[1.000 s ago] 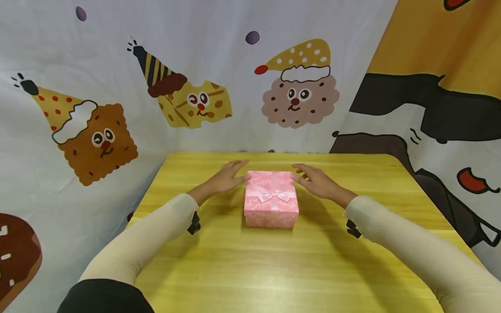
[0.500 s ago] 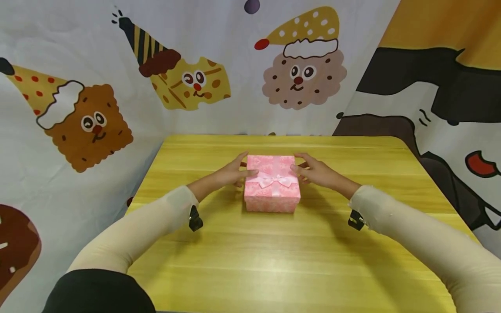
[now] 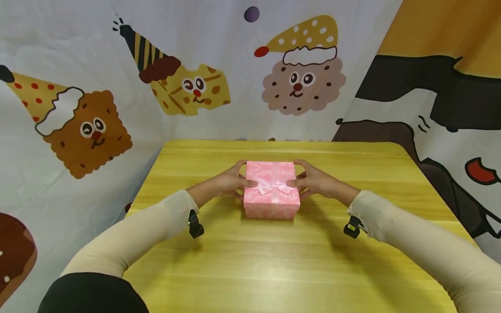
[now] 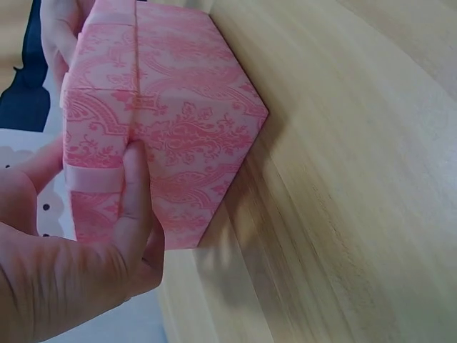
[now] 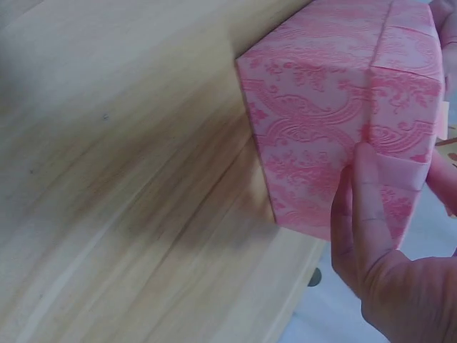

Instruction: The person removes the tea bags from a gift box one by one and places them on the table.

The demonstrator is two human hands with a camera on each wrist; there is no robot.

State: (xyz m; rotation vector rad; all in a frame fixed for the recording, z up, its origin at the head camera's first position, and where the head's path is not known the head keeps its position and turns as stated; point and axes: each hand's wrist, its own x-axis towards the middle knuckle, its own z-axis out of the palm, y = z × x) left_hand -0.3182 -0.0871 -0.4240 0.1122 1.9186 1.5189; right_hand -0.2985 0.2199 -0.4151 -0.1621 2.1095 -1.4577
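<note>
Gripping a pink, patterned, square gift box (image 3: pixel 272 198) from both sides, a person's two bare hands face each other with the box between them. The left hand (image 3: pixel 227 181) holds its left side, thumb laid over the top edge, near the bow; its fingers (image 4: pixel 136 196) press the side where the lid (image 4: pixel 96 118) meets the base. The right hand (image 3: pixel 321 181) grasps the opposite side likewise, thumb on top and fingers (image 5: pixel 369 204) along the lid's lower edge. Between the two thumbs lies a pale pink ribbon bow (image 3: pixel 275 188). Beneath the hands, the box rests on a yellow, wood-grained tabletop (image 3: pixel 250 274). Behind each hand runs a long cream sleeve, the left (image 3: pixel 137 237) and the right (image 3: pixel 411 234), with a small black device under each wrist, left (image 3: pixel 195 224) and right (image 3: pixel 352 227). Beyond the hands hangs a white cloth backdrop (image 3: pixel 219 34) printed with cartoon biscuits and a yellow cheese (image 3: pixel 192 92) in party hats.
</note>
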